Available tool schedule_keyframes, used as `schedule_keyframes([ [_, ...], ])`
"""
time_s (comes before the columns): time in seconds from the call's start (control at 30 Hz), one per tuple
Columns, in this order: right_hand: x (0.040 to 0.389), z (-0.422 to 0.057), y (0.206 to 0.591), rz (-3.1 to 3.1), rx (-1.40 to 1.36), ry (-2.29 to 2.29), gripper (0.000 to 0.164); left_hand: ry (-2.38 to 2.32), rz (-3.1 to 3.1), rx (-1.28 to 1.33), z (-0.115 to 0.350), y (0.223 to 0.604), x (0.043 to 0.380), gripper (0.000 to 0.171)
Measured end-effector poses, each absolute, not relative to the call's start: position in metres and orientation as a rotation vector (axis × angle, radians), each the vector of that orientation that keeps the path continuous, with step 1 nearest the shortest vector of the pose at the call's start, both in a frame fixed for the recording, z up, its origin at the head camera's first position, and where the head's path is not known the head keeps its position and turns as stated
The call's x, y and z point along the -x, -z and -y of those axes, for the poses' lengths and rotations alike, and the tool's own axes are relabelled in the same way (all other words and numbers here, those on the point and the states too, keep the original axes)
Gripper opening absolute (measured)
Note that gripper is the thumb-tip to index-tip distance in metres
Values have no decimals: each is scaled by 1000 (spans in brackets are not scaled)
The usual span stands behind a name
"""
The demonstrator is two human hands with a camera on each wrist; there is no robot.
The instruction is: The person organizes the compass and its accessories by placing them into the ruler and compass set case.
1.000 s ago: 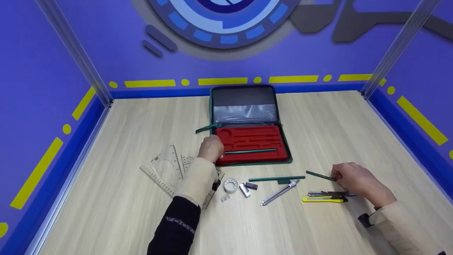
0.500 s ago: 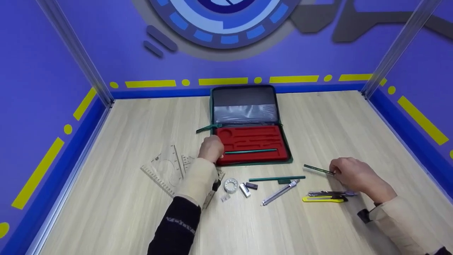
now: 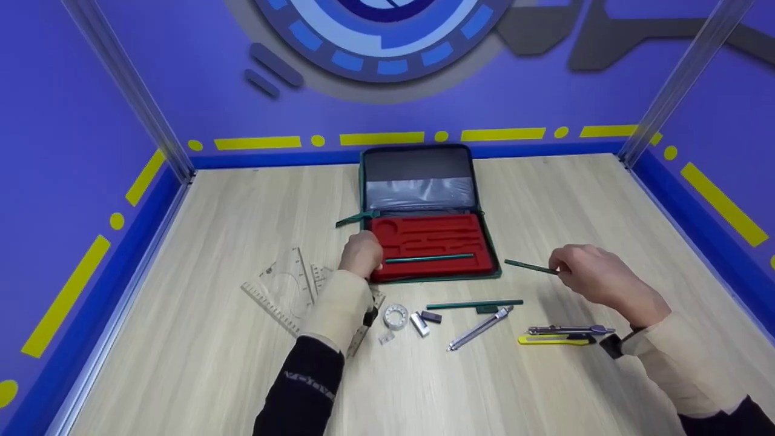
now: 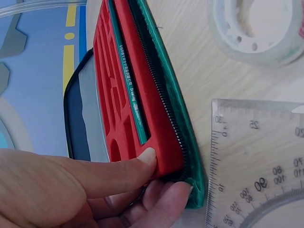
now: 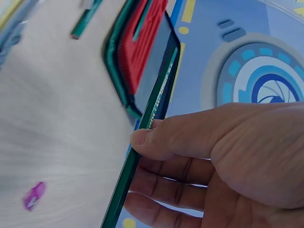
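While the pale wood-grain tabletop (image 3: 575, 206) is reached across from the near side, the open green zip case (image 3: 418, 163) with moulded red tray (image 3: 424, 270) is gripped at its near left corner by the left hand (image 3: 361, 254), thumb pressed on the tray. Right of the case, the right hand (image 3: 596, 272) is held above the tabletop. A slim dark-green pencil with pale lettering (image 3: 531, 267) is pinched between its thumb and fingers. In the head view, the pencil's free end is separated from the case's edge by a narrow strip of tabletop.

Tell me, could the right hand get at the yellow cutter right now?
Probably yes: the yellow cutter lies uncovered near the right hand, but that hand holds a green pencil, which might need setting down first.
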State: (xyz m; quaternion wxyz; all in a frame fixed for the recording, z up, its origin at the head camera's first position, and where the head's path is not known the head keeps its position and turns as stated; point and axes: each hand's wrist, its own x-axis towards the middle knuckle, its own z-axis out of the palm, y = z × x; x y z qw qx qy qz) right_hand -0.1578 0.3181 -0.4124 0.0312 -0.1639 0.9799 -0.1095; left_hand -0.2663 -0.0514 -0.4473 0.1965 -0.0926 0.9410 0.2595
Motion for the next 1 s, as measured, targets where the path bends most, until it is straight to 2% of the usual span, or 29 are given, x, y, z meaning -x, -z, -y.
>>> schedule_keyframes([
  [0.73, 193, -256, 382, -3020, 656, 248, 12, -767, -2638, 217, 53, 448, 264, 24],
  [1.0, 205, -234, 381, -3040, 779, 227, 17, -731, -2660, 225, 54, 448, 264, 24],
])
